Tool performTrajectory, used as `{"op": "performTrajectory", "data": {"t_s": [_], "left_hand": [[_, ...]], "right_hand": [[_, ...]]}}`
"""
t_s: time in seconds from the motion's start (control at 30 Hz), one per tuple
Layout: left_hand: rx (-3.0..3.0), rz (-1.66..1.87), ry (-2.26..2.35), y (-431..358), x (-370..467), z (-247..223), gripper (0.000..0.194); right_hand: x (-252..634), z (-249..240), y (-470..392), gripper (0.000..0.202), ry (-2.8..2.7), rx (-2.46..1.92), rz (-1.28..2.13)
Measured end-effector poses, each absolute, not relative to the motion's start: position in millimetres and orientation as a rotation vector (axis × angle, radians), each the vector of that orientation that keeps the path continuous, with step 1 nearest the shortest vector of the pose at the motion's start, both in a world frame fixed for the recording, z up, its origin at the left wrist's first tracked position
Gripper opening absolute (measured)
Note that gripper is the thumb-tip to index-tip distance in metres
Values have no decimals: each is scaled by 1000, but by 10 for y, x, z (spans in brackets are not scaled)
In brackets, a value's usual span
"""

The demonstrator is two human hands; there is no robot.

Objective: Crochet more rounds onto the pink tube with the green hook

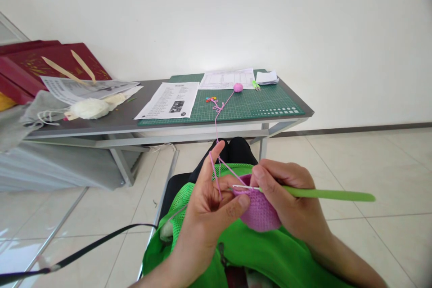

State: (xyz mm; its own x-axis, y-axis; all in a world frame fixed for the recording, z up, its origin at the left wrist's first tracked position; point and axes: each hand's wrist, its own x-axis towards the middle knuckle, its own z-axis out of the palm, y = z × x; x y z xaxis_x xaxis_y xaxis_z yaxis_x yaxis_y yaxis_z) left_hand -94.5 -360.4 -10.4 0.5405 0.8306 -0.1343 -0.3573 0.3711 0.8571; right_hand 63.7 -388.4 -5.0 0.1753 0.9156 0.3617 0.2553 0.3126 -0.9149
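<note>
The pink crochet piece [259,209] is pinched by the left hand [209,209] over the lap, yarn [218,121] looped over its forefinger. The green crochet hook [324,194] is gripped by the right hand [290,202], tip at the piece's edge. The yarn is led up to the bench [111,121].

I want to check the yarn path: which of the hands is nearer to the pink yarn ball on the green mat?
Left. The left hand sits almost straight below the pink yarn ball; the right hand lies farther right.
</note>
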Motion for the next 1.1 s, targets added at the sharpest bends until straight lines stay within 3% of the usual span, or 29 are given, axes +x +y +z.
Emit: {"op": "performTrajectory", "data": {"t_s": [0.37, 0.73, 1.1], "left_hand": [[776, 807, 683, -3661, -975, 60, 87], [772, 749, 627, -3651, -1007, 48, 83], [831, 644, 664, -3678, -1033, 92, 82]], "right_hand": [[616, 26, -3984, 36, -1467, -1165, 362], [680, 161, -3998, 44, -1554, -1173, 446], [816, 306, -3991, 48, -1391, -1079, 1189]]}}
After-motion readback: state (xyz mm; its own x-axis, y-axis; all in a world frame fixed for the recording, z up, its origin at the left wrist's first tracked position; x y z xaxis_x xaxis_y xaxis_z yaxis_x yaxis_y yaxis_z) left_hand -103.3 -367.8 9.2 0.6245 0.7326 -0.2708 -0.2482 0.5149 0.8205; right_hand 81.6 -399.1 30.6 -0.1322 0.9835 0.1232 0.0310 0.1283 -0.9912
